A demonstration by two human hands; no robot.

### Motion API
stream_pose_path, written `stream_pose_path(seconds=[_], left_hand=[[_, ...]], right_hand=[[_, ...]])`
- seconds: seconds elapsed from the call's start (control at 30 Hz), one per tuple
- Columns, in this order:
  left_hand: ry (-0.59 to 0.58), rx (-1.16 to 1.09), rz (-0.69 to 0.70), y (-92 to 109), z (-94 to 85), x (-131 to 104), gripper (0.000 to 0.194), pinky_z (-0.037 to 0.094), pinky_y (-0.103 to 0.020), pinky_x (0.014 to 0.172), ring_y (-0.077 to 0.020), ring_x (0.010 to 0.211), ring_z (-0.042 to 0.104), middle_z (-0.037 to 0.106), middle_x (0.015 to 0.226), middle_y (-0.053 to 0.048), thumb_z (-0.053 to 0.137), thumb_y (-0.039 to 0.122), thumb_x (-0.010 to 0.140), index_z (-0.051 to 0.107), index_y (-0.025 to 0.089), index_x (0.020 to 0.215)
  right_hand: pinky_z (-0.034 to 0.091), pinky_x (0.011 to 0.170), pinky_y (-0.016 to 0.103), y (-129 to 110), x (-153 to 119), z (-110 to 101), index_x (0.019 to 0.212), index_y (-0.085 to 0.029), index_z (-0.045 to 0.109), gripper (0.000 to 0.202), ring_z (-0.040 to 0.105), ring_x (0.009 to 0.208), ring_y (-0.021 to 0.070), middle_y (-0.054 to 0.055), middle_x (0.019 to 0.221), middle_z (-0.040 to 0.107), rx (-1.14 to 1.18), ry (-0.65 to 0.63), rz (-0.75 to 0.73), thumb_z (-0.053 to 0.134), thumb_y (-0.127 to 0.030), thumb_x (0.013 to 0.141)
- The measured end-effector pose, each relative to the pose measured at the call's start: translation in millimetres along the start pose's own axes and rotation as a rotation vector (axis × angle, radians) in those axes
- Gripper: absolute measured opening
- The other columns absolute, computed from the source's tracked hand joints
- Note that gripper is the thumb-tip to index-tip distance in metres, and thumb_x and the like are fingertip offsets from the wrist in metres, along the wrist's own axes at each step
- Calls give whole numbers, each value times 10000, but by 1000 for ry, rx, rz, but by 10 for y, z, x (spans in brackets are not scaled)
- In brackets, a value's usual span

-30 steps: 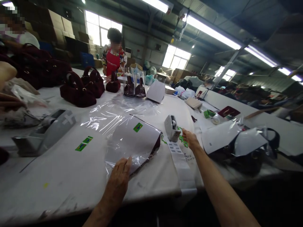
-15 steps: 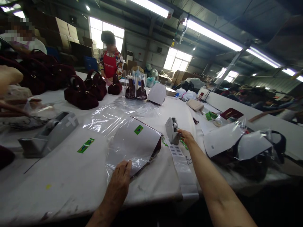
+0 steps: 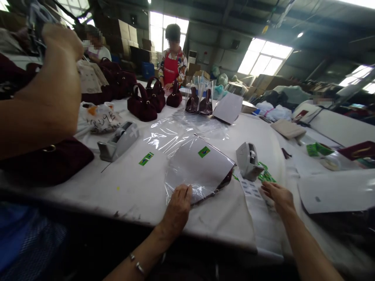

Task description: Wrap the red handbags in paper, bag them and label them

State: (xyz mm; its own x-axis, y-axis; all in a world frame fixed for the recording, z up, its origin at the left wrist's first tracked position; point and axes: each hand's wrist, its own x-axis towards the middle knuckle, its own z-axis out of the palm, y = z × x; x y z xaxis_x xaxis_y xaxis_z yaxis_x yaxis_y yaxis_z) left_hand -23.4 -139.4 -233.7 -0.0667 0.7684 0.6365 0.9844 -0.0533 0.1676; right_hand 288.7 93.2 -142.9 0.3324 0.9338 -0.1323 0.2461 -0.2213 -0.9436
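A clear plastic bag with a white sheet and a dark red item inside lies on the white table, a green label on its upper part. My left hand rests on the near edge of this bag, fingers together and pinching the plastic. To the right, my right hand is just above a strip of printed stickers, its fingers drawn together; anything between them is too small to make out. Beyond that hand stands a grey tape dispenser, with green labels beside it.
A second tape dispenser and a green label lie left. Dark red handbags stand behind. A co-worker's arm reaches in at the left; another person stands across the table. Wrapped goods lie right.
The view has turned left. My right hand has moved back from the tape dispenser toward the sticker strip. My left hand stays on the bag. The co-worker's arm at the left has risen.
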Motion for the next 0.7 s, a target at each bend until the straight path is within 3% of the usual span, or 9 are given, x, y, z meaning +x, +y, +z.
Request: stream_pose_path(seconds=[0.07, 0.13, 0.23, 0.3, 0.37, 0.47, 0.57, 0.7], left_hand=[[-34, -4, -1, 12, -28, 3, 489, 532, -458, 1005, -282, 1174, 581, 592, 1216, -185, 351, -37, 874, 452, 53, 1344], [-64, -13, 11, 19, -64, 12, 488, 519, -455, 1017, -286, 1180, 578, 593, 1215, -193, 361, -39, 871, 445, 35, 1346], [-98, -32, -1, 27, -110, 29, 479, 497, -463, 1036, -289, 1195, 568, 591, 1228, -200, 365, -26, 886, 435, 31, 1357], [-109, -49, -9, 33, -126, 38, 462, 487, -468, 1045, -292, 1198, 566, 592, 1236, -201, 373, -10, 899, 440, 34, 1354], [-111, -66, -16, 39, -129, 42, 448, 479, -475, 1052, -298, 1209, 562, 590, 1245, -206, 379, -5, 903, 453, 35, 1342], [-122, -76, -23, 46, -118, 41, 465, 474, -473, 1057, -301, 1216, 562, 596, 1245, -210, 381, -21, 888, 452, 29, 1344], [-116, -55, -20, 44, -95, 28, 485, 476, -465, 1056, -302, 1199, 579, 607, 1241, -207, 372, -28, 873, 450, 21, 1349], [-127, -72, -33, 32, -70, -1, 489, 472, -480, 1064, -302, 1230, 571, 607, 1267, -211, 364, -17, 879, 456, 38, 1356]], right_hand=[[546, 586, 282, -229, -221, -1, 741, -180, 701, 287, 663, 648, 190, 64, 722, 706, -5, -142, -158, 831, -392, 597], [548, 636, 297, -562, -571, 116, 813, -180, 734, 400, 659, 686, 203, 74, 757, 719, -100, -435, -370, 827, -521, 625], [526, 690, 300, -1072, -1229, 530, 821, -184, 754, 354, 652, 730, 205, 65, 766, 722, -468, -1016, -559, 723, -535, 787], [486, 650, 263, -1294, -1611, 915, 811, -210, 750, 277, 626, 701, 169, 22, 737, 708, -691, -1282, -688, 645, -459, 871], [422, 574, 239, -1376, -1852, 1318, 788, -224, 741, 214, 573, 605, 133, -13, 665, 676, -894, -1345, -882, 641, -390, 878], [410, 565, 245, -1314, -1950, 1836, 707, -216, 731, 132, 568, 563, 137, -3, 606, 659, -1192, -1264, -1104, 713, -299, 808], [483, 643, 287, -1193, -1892, 2179, 648, -187, 718, 100, 658, 656, 209, 53, 597, 671, -1329, -1117, -1148, 798, -217, 700], [529, 726, 388, -1083, -1803, 2410, 648, -164, 715, 127, 710, 775, 311, 109, 604, 680, -1293, -1038, -1109, 840, -188, 653]])
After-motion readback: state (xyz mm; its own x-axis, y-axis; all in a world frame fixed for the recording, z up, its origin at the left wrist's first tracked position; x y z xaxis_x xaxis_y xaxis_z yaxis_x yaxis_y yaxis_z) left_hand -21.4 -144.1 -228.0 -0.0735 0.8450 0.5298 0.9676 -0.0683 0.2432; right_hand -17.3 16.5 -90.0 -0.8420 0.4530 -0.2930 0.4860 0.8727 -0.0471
